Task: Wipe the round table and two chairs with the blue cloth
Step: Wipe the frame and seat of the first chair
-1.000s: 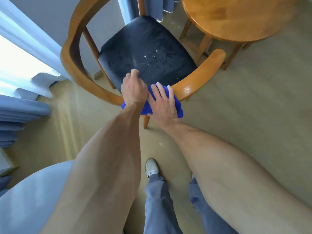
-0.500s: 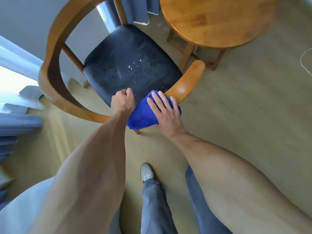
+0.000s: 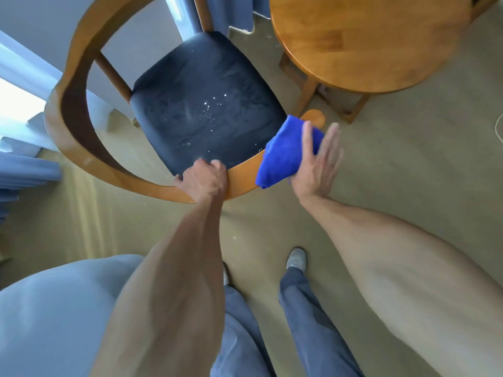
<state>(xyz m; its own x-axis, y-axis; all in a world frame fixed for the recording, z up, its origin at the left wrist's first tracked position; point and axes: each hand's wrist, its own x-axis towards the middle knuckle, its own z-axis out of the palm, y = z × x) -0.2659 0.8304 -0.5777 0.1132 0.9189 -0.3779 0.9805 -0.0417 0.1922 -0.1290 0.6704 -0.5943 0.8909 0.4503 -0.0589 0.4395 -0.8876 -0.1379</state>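
Cloth point(image 3: 283, 156), blue and bunched, drapes over the wooden chair point(image 3: 81, 131) arm near its tip, pressed there by the right hand point(image 3: 317, 161) with straight fingers. Left hand point(image 3: 202, 180) grips the curved rail. Round surface point(image 3: 367, 42) stands just beyond.

I counted one chair point(image 3: 206, 110), one round table point(image 3: 367, 42), one blue cloth point(image 3: 285, 153), two hands, left point(image 3: 202, 180) and right point(image 3: 317, 161), and two shoes point(image 3: 296, 258) on the floor.

daylight from left window point(image 3: 16, 104), blown out | wide-angle edge warp | slight blur
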